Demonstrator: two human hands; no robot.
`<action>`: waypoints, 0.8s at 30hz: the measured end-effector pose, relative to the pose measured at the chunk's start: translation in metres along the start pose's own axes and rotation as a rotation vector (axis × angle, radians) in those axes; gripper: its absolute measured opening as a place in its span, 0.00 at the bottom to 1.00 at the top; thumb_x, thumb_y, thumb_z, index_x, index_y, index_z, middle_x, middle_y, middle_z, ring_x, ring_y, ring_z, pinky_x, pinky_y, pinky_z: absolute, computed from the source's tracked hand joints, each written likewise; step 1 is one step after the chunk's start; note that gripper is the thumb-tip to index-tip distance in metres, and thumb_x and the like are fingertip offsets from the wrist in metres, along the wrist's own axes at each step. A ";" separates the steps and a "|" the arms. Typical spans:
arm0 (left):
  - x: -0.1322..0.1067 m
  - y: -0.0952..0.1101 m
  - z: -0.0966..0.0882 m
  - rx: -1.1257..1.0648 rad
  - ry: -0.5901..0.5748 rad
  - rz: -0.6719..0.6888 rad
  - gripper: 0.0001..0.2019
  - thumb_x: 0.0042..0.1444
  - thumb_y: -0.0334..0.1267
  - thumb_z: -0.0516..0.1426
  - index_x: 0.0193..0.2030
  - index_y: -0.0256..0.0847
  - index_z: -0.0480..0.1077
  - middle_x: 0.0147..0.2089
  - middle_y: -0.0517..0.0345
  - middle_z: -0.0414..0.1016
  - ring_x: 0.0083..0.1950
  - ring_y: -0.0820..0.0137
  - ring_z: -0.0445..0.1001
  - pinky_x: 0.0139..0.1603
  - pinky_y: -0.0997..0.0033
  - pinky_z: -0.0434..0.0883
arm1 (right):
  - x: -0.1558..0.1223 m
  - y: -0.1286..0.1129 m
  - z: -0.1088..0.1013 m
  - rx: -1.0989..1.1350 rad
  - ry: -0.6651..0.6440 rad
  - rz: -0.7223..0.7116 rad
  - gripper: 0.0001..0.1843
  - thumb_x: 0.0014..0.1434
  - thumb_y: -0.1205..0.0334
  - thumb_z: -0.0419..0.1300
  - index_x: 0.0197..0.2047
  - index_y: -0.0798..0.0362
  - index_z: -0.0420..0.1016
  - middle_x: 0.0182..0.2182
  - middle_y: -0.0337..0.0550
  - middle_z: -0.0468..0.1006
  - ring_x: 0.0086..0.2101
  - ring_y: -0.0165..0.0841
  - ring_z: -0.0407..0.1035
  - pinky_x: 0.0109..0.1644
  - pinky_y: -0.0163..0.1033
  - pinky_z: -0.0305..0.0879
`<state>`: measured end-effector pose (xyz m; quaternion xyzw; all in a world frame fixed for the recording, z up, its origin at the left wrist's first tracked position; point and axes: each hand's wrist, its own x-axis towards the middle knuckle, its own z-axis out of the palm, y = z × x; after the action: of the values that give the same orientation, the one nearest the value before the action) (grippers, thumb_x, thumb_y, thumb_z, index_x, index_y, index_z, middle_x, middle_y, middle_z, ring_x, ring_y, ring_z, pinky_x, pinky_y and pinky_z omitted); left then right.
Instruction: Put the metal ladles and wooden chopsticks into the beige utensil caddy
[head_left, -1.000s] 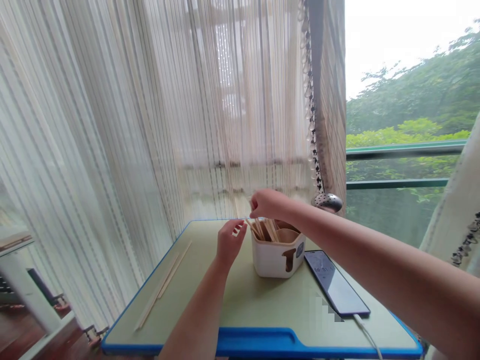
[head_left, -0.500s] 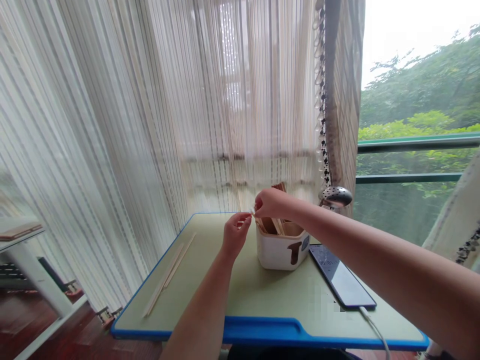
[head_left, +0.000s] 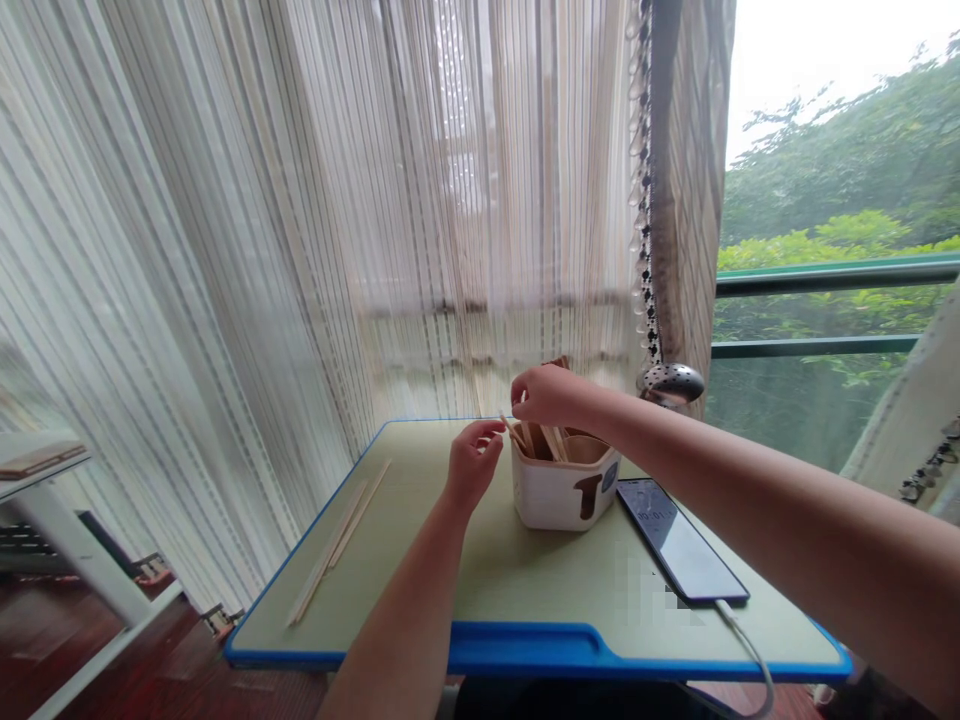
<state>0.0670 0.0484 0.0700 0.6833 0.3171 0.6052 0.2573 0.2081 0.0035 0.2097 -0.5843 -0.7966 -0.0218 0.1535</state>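
Note:
A white multi-sided utensil holder (head_left: pixel 551 500) with a brown mark on its front stands on the small table. Several thin wooden sticks, like chopsticks (head_left: pixel 553 443), lean inside it. My left hand (head_left: pixel 474 462) is at the holder's left side, its fingers curved and apart. Its fingertips are close to the upper end of a light stick (head_left: pixel 512 430) leaning over the rim; contact cannot be made out. Above the holder's opening is my right hand (head_left: pixel 541 393), fingers curled in; anything between them is hidden. More sticks (head_left: pixel 341 545) lie together on the table's left part.
A phone (head_left: pixel 682 545) with a white cable (head_left: pixel 742 635) lies right of the holder, under my right forearm. A perforated metal skimmer (head_left: pixel 671 382) shows behind that arm. The table (head_left: pixel 420 570) has a blue edge. Curtains (head_left: pixel 480 250) hang behind it.
My left fingertips have parted from the pinch near the rim. The light stick now shows leaning there. My right hand stays above the holder, and the view has tilted slightly.

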 end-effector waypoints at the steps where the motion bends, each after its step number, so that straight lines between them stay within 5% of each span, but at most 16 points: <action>1: 0.000 0.001 0.000 -0.003 -0.003 0.002 0.08 0.50 0.33 0.55 0.36 0.37 0.72 0.37 0.53 0.75 0.35 0.72 0.72 0.36 0.73 0.69 | -0.001 -0.001 -0.001 0.006 -0.025 -0.015 0.11 0.46 0.63 0.57 0.32 0.48 0.78 0.29 0.40 0.78 0.27 0.30 0.67 0.28 0.33 0.57; 9: 0.002 0.006 0.007 -0.047 0.050 -0.017 0.12 0.50 0.43 0.58 0.37 0.37 0.73 0.35 0.52 0.76 0.34 0.70 0.73 0.34 0.72 0.69 | -0.005 -0.006 -0.001 0.063 0.004 -0.051 0.21 0.42 0.61 0.62 0.44 0.49 0.75 0.36 0.42 0.77 0.31 0.31 0.69 0.30 0.32 0.60; 16: 0.006 -0.003 0.013 -0.151 0.095 -0.090 0.14 0.46 0.45 0.61 0.34 0.37 0.74 0.32 0.53 0.76 0.33 0.70 0.73 0.33 0.73 0.69 | 0.002 -0.001 -0.002 0.049 -0.016 -0.023 0.10 0.43 0.63 0.61 0.32 0.51 0.77 0.27 0.40 0.77 0.28 0.29 0.68 0.29 0.32 0.58; 24: 0.010 -0.006 0.016 -0.268 0.056 -0.120 0.14 0.47 0.44 0.60 0.36 0.36 0.75 0.34 0.51 0.77 0.34 0.70 0.73 0.36 0.71 0.69 | 0.013 0.008 -0.019 0.127 -0.214 -0.124 0.12 0.44 0.66 0.58 0.33 0.48 0.79 0.27 0.35 0.77 0.27 0.26 0.67 0.29 0.30 0.58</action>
<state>0.0832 0.0610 0.0701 0.6054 0.2807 0.6446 0.3731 0.2163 0.0140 0.2298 -0.5218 -0.8429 0.0817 0.1029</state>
